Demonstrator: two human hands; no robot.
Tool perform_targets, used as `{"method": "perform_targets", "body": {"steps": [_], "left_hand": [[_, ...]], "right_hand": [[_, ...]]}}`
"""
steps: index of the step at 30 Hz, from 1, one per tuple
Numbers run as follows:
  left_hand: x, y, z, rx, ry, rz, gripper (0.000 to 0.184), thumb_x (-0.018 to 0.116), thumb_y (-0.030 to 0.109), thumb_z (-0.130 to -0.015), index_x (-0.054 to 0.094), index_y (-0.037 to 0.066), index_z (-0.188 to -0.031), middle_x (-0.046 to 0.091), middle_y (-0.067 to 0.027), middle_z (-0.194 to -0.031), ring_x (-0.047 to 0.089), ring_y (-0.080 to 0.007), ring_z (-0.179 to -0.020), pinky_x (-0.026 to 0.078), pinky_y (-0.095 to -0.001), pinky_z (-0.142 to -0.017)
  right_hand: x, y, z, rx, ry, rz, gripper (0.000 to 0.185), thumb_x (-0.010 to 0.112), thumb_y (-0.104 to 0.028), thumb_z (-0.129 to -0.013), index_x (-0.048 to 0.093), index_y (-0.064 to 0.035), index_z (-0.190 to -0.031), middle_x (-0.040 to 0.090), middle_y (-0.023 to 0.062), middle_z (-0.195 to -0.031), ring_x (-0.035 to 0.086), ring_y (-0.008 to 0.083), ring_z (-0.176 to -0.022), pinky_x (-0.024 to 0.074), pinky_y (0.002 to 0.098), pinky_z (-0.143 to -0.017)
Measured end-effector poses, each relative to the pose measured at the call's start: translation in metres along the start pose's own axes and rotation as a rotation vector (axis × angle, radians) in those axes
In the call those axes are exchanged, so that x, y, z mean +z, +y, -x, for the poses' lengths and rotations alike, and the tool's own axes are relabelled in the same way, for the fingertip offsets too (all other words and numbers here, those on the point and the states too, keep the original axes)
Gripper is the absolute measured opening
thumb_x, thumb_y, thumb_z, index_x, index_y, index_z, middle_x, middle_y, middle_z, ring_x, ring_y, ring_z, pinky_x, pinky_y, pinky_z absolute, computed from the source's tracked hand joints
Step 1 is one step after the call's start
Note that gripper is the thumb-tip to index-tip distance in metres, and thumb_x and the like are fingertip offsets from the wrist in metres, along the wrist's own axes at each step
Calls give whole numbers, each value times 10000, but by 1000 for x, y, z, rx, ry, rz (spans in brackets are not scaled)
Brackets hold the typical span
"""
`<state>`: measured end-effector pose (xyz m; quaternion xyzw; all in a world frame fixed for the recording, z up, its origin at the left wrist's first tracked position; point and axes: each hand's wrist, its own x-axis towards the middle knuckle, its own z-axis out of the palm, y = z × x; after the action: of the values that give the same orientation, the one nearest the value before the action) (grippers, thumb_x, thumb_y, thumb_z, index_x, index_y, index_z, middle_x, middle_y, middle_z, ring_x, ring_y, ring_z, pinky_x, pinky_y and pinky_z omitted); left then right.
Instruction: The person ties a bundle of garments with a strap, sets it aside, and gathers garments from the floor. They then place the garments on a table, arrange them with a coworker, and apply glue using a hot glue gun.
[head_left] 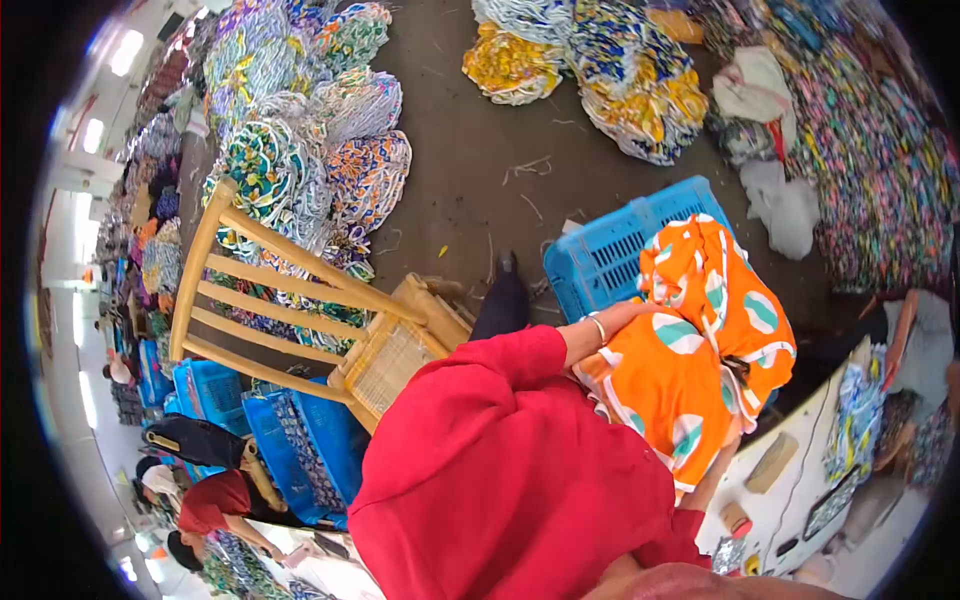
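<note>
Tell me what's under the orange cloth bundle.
A blue crate shows past the far edge of the orange cloth bundle, which covers part of it. The right forearm disappears at its near edge. Anything directly beneath is hidden.

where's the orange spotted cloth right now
In the head view, the orange cloth is right of centre, bunched against the person's left hand and overlapping the near side of the blue crate.

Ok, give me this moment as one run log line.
left hand: on orange spotted cloth | right hand: hidden by cloth | blue crate: partly behind cloth | wooden chair: beside person
</note>
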<state>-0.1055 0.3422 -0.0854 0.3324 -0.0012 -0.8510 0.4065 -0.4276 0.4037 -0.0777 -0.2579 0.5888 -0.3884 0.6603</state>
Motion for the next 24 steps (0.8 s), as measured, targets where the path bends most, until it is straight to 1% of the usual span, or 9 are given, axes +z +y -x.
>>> {"method": "perform_targets", "body": {"steps": [5, 7, 9, 13, 15, 16, 18, 22, 24], "left_hand": [[-58, 84, -11, 124, -115, 43, 417, 636, 320, -791, 603, 20, -1079, 620, -84, -1075, 612, -205, -933, 494, -316, -832], [-65, 133, 28, 136, -126, 95, 393, 608, 297, -816, 591, 23, -1097, 610, -84, -1095, 600, -207, -961, 479, -321, -858], [-71, 196, 65, 153, -154, 114, 349, 551, 251, -866, 567, 28, -1134, 590, -85, -1137, 577, -211, -1017, 449, -330, -911], [-110, 268, 95, 250, -199, 134, 373, 543, 269, -871, 551, 20, -1149, 587, -92, -1141, 579, -212, -1014, 453, -336, -908], [-116, 303, 120, 333, -89, 156, 393, 548, 282, -868, 541, 17, -1156, 589, -95, -1135, 583, -207, -1006, 455, -328, -905], [-122, 319, 123, 347, -79, 160, 393, 548, 282, -868, 541, 17, -1156, 589, -95, -1135, 583, -207, -1006, 455, -328, -905], [-141, 345, 129, 417, -45, 197, 386, 559, 280, -853, 555, 14, -1133, 604, -101, -1099, 602, -212, -964, 480, -315, -857], [-196, 405, 125, 535, 60, 223, 376, 561, 273, -847, 563, 15, -1120, 612, -108, -1079, 612, -213, -939, 495, -306, -826], [-225, 435, 112, 585, 103, 222, 372, 559, 269, -847, 564, 16, -1120, 612, -110, -1077, 613, -212, -938, 496, -304, -823]], "right_hand": [[52, -50, -55, -164, -49, 424, 378, 478, -366, -888, 510, -84, -1138, 575, 40, -973, 578, 139, -770, 492, 297, -609], [95, -70, -68, -214, -49, 587, 364, 484, -349, -887, 518, -75, -1124, 581, 41, -937, 576, 131, -752, 491, 294, -603], [146, -82, -79, -300, -36, 705, 350, 489, -333, -886, 526, -66, -1109, 587, 43, -902, 574, 123, -735, 490, 291, -597], [285, -108, -122, -447, -6, 950, 322, 500, -301, -885, 542, -47, -1079, 599, 47, -830, 570, 107, -699, 487, 285, -584], [325, -111, -130, -508, 1, 1074, 308, 506, -284, -884, 549, -38, -1064, 604, 48, -795, 568, 99, -682, 486, 281, -578], [368, -119, -121, -512, -17, 1074, 308, 506, -284, -884, 549, -38, -1064, 604, 48, -795, 568, 99, -682, 486, 281, -578], [458, -130, -103, -334, -217, 291, 280, 466, -195, -889, 593, 31, -996, 639, 75, -884, 606, 157, -773, 502, 291, -659], [544, -145, -138, -182, -439, 372, 300, 471, -188, -883, 577, 49, -1034, 640, 87, -918, 605, 146, -832, 502, 288, -695], [571, -145, -182, -212, -491, 450, 300, 469, -187, -884, 577, 45, -1039, 643, 92, -920, 608, 151, -841, 501, 293, -700]]}}
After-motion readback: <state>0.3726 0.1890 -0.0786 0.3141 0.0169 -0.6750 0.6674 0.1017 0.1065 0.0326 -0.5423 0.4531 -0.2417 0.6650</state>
